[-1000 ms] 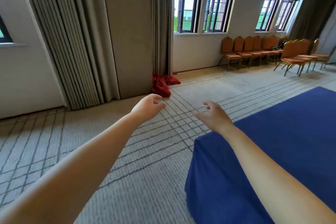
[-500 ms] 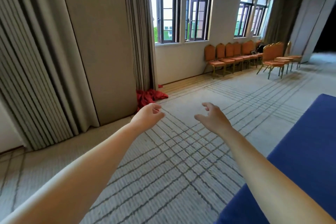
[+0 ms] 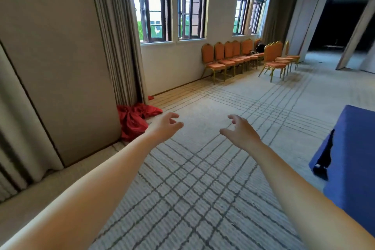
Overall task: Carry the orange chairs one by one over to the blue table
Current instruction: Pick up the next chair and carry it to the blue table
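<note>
1. Both arms reach forward over the carpet (image 3: 192,178); the left hand (image 3: 167,128) and right hand (image 3: 241,133) hold nothing — fingers loosely curled, apart from the thumbs.
2. The orange chairs (image 3: 229,57) stand far off in a row under the windows (image 3: 154,6), a few more just right of them.
3. The blue table (image 3: 353,148) sits at the near right edge — well apart from the chairs.
4. A red cloth (image 3: 136,117) lies heaped on the left.

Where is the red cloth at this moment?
In the head view the red cloth lies heaped on the carpet left of centre, at the foot of the curtain, to the left of the left hand.
</note>
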A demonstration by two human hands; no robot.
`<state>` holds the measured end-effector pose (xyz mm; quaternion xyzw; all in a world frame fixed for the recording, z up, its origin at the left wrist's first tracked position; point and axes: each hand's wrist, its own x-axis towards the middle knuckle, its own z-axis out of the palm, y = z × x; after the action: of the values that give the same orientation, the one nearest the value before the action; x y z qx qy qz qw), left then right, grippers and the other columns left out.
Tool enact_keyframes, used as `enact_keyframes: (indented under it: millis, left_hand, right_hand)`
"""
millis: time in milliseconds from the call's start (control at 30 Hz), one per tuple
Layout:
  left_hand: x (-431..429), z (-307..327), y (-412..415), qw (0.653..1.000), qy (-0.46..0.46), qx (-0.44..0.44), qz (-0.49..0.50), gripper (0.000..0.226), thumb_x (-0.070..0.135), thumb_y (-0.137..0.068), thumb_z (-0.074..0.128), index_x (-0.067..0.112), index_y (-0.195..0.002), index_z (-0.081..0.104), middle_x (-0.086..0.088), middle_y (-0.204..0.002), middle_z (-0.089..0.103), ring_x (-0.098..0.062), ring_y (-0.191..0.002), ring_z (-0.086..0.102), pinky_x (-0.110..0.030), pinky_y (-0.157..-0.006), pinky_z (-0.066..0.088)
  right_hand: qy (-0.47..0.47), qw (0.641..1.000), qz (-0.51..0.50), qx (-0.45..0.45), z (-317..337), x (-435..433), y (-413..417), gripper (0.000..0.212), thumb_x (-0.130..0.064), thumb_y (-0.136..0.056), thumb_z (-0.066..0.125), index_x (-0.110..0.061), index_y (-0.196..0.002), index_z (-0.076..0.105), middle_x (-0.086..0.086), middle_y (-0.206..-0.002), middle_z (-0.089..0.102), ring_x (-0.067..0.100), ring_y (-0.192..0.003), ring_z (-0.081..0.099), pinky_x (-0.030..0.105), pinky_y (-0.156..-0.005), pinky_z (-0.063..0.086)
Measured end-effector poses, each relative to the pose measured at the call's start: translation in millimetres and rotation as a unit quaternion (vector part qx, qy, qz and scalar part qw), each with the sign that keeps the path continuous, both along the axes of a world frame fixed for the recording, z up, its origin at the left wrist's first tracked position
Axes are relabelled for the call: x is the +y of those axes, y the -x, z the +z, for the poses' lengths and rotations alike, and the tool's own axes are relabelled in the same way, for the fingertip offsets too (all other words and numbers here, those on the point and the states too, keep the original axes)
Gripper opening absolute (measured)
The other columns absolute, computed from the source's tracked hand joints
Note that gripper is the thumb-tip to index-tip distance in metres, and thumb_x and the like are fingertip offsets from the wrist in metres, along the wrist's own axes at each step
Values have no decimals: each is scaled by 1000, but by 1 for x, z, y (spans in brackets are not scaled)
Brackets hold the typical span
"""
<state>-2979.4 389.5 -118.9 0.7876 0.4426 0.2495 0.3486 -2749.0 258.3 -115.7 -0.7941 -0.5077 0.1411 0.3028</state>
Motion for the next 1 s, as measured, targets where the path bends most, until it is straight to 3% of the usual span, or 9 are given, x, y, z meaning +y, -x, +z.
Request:
enact_keyframes:
  millis: [167, 233, 300, 367, 433, 533, 667, 800, 1000]
  left_hand:
    - [140, 16, -60, 999, 25, -5, -46, 45, 36, -91, 61, 20, -132, 50, 5, -110, 57, -2, -86, 55, -13, -60, 39]
    - [185, 12, -89, 997, 35, 1, -70, 46, 36, -91, 62, 20, -132, 50, 5, -113, 59, -3, -89, 56, -16, -64, 44]
    - [213, 1, -115, 995, 44, 15, -89, 47, 40, -90, 61, 21, -132, 50, 3, -118, 60, -11, -99, 59, -29, -82, 51]
    - [246, -9, -151, 992, 50, 28, -112, 48, 41, -90, 61, 22, -132, 50, 1, -121, 60, -15, -105, 58, -40, -94, 49]
    - [281, -18, -191, 989, 63, 26, -130, 47, 39, -89, 62, 21, -132, 51, -1, -121, 61, -17, -106, 58, -43, -97, 48]
    - [338, -26, -256, 987, 60, 36, -147, 46, 40, -89, 63, 22, -130, 52, 0, -119, 61, -15, -102, 59, -42, -95, 49]
    - [417, -23, -348, 985, 55, 41, -158, 47, 42, -88, 63, 24, -130, 52, 3, -117, 61, -10, -96, 59, -34, -87, 51]
    - [485, -3, -443, 987, 38, 31, -156, 46, 41, -89, 63, 23, -130, 52, 3, -113, 61, -14, -95, 60, -41, -91, 51]
    - [568, 3, -553, 985, 12, 19, -170, 43, 46, -86, 62, 30, -126, 55, 16, -99, 60, -1, -84, 58, -24, -66, 46]
  right_hand:
    - [7, 998, -55, -8, 5, 103, -48, 69, -45, -89, 61, -22, -149, 34, 8, -148, 39, 25, -127, 47, 38, -91, 44]
    - [14, 996, -83, -2, 2, 135, -72, 69, -44, -90, 60, -22, -149, 33, 8, -149, 38, 24, -125, 48, 36, -89, 43]
    - [33, 995, -97, 3, -4, 155, -91, 69, -44, -90, 61, -22, -149, 33, 8, -150, 37, 25, -126, 48, 36, -90, 43]
    - [45, 992, -117, 11, -10, 181, -118, 70, -45, -90, 61, -22, -150, 32, 8, -151, 35, 26, -128, 47, 37, -93, 44]
    - [50, 989, -138, 16, -16, 211, -151, 70, -46, -91, 61, -23, -150, 31, 9, -151, 34, 26, -127, 47, 38, -92, 45]
    - [50, 985, -161, 26, -24, 262, -209, 70, -46, -91, 61, -23, -150, 31, 9, -150, 34, 27, -125, 48, 37, -88, 44]
    - [34, 982, -183, 30, -24, 336, -294, 70, -44, -90, 62, -23, -150, 32, 9, -152, 34, 28, -130, 45, 41, -95, 44]
    - [15, 980, -196, 34, -8, 405, -382, 69, -43, -89, 62, -23, -149, 34, 8, -152, 35, 27, -132, 44, 42, -98, 44]
    - [12, 977, -207, 44, 6, 487, -486, 69, -41, -88, 64, -23, -148, 36, 8, -152, 36, 27, -132, 45, 43, -99, 45]
